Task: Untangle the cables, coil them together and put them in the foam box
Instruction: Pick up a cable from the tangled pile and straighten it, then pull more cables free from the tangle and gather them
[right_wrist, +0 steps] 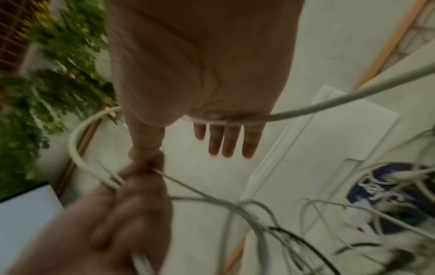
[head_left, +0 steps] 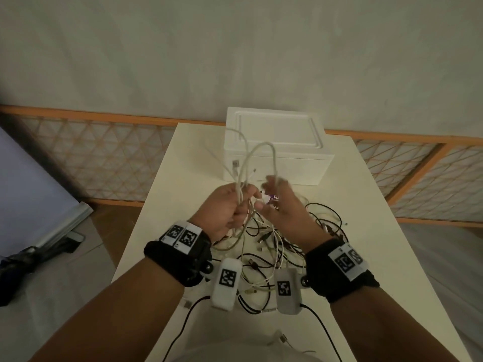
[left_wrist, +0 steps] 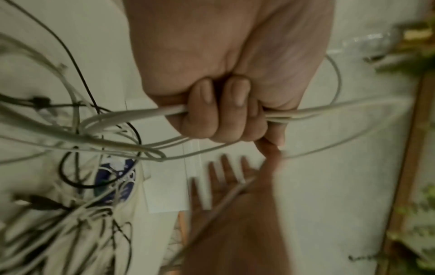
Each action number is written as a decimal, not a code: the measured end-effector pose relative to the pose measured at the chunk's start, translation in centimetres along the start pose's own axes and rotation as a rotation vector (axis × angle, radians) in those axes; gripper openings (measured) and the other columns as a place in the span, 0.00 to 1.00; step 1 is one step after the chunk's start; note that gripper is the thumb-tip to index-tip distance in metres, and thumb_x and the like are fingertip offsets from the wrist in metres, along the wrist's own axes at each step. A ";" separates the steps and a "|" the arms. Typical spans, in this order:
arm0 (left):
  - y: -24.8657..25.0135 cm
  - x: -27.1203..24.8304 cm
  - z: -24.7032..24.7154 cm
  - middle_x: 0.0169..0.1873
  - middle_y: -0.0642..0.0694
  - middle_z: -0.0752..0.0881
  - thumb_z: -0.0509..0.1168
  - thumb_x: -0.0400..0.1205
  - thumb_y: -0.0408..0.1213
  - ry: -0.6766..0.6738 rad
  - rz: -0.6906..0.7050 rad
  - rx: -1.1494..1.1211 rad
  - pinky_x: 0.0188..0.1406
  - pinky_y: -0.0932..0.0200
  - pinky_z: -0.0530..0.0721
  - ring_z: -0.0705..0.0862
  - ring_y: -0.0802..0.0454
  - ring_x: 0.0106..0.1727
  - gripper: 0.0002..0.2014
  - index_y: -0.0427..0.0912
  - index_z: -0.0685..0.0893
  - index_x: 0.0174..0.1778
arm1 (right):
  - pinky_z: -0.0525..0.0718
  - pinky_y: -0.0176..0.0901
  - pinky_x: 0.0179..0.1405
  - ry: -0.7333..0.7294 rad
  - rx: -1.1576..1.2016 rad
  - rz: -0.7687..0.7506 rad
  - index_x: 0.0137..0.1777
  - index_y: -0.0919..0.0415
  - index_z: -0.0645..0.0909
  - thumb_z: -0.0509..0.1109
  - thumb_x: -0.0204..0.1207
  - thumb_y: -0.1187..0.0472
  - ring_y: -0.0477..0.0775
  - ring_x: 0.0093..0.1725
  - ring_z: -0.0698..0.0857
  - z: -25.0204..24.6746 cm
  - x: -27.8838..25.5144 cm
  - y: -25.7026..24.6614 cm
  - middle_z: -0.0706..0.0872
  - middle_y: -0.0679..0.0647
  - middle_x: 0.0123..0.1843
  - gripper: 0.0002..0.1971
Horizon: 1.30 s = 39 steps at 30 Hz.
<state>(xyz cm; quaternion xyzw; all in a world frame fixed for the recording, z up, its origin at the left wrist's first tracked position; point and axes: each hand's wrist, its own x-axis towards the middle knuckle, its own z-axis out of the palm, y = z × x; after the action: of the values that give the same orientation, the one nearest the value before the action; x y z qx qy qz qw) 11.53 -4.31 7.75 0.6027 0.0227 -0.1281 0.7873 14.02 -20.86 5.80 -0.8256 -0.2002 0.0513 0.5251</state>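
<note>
My left hand is raised above the table and grips a bundle of white cables in a fist. Their loops stand up in front of the foam box, whose lid is on. My right hand is close beside the left, with its fingers straight. One white cable lies across them and the thumb reaches to the left hand. A tangle of black and white cables lies on the table below both hands, with strands rising into the left fist.
The white table is narrow, with floor on both sides. A white piece with a round blue print lies under the tangle. A wooden lattice rail runs behind. A dark umbrella lies on the floor at left.
</note>
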 end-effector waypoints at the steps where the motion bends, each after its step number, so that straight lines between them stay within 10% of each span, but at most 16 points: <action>1: 0.5 0.1 0.0 0.16 0.52 0.62 0.61 0.84 0.39 -0.022 0.012 -0.070 0.15 0.67 0.52 0.57 0.58 0.14 0.14 0.43 0.87 0.34 | 0.78 0.46 0.61 -0.084 -0.069 -0.025 0.69 0.56 0.69 0.68 0.78 0.46 0.44 0.62 0.78 0.6 -0.2 0.7 0.79 0.46 0.62 0.24; 6: 1.6 0.0 -0.4 0.16 0.51 0.61 0.65 0.75 0.45 -0.093 -0.024 -0.099 0.16 0.68 0.51 0.56 0.59 0.12 0.12 0.42 0.90 0.38 | 0.78 0.44 0.45 -0.151 -0.171 -0.084 0.52 0.65 0.71 0.61 0.83 0.63 0.56 0.44 0.80 2.9 0.4 1.2 0.81 0.56 0.44 0.05; 11: 1.5 -0.4 -2.3 0.17 0.52 0.61 0.64 0.76 0.46 0.000 0.009 -0.123 0.16 0.69 0.51 0.56 0.59 0.13 0.16 0.43 0.86 0.54 | 0.83 0.48 0.53 -0.084 0.026 -0.061 0.46 0.59 0.76 0.62 0.84 0.63 0.49 0.46 0.86 1.9 1.6 0.0 0.84 0.47 0.41 0.05; 18: -0.8 0.4 -3.6 0.17 0.52 0.64 0.60 0.86 0.37 0.208 -0.001 0.105 0.15 0.69 0.55 0.56 0.57 0.15 0.06 0.38 0.79 0.48 | 0.84 0.44 0.49 0.136 0.140 -0.053 0.46 0.60 0.75 0.58 0.85 0.62 0.49 0.42 0.88 -0.2 2.4 -2.1 0.88 0.50 0.39 0.07; 22: -2.7 0.9 -1.8 0.18 0.54 0.73 0.68 0.81 0.33 0.022 -0.020 0.390 0.15 0.64 0.63 0.65 0.58 0.17 0.11 0.49 0.82 0.59 | 0.85 0.58 0.39 0.096 0.264 -0.138 0.47 0.60 0.75 0.56 0.85 0.62 0.55 0.32 0.80 -0.6 2.5 -4.7 0.80 0.54 0.31 0.08; 27: -3.7 2.2 0.3 0.23 0.56 0.82 0.73 0.76 0.44 -0.081 -0.003 0.558 0.32 0.65 0.76 0.77 0.61 0.26 0.08 0.47 0.84 0.34 | 0.74 0.39 0.27 0.172 0.237 -0.245 0.47 0.57 0.77 0.55 0.81 0.61 0.47 0.26 0.73 -0.6 2.4 -6.6 0.75 0.48 0.27 0.09; 32: -5.5 4.4 -4.3 0.36 0.47 0.83 0.58 0.86 0.39 0.036 -0.175 1.130 0.36 0.61 0.78 0.84 0.42 0.48 0.12 0.37 0.84 0.47 | 0.75 0.28 0.37 0.413 -0.145 -0.399 0.53 0.65 0.82 0.58 0.81 0.66 0.34 0.34 0.79 -5.2 2.3 -7.3 0.81 0.32 0.34 0.10; 36: -4.8 5.1 -7.1 0.44 0.42 0.87 0.63 0.83 0.45 0.297 -0.141 0.868 0.41 0.53 0.79 0.84 0.41 0.43 0.12 0.44 0.85 0.56 | 0.83 0.46 0.41 0.387 -0.597 -0.243 0.53 0.56 0.83 0.61 0.83 0.60 0.57 0.43 0.86 -7.3 1.8 -6.7 0.89 0.54 0.43 0.09; 39: -3.3 4.3 -8.2 0.29 0.45 0.81 0.64 0.81 0.53 0.429 -0.087 0.546 0.22 0.61 0.69 0.73 0.51 0.23 0.14 0.46 0.80 0.52 | 0.80 0.44 0.40 0.481 -0.724 -0.129 0.50 0.56 0.86 0.64 0.80 0.60 0.60 0.44 0.85 -9.6 0.7 -5.2 0.89 0.55 0.44 0.08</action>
<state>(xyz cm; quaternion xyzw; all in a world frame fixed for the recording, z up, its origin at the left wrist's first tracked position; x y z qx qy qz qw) 15.87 1.99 1.63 0.8027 0.1783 -0.0336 0.5681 16.06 -26.75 14.80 -0.9306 -0.1286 -0.2489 0.2355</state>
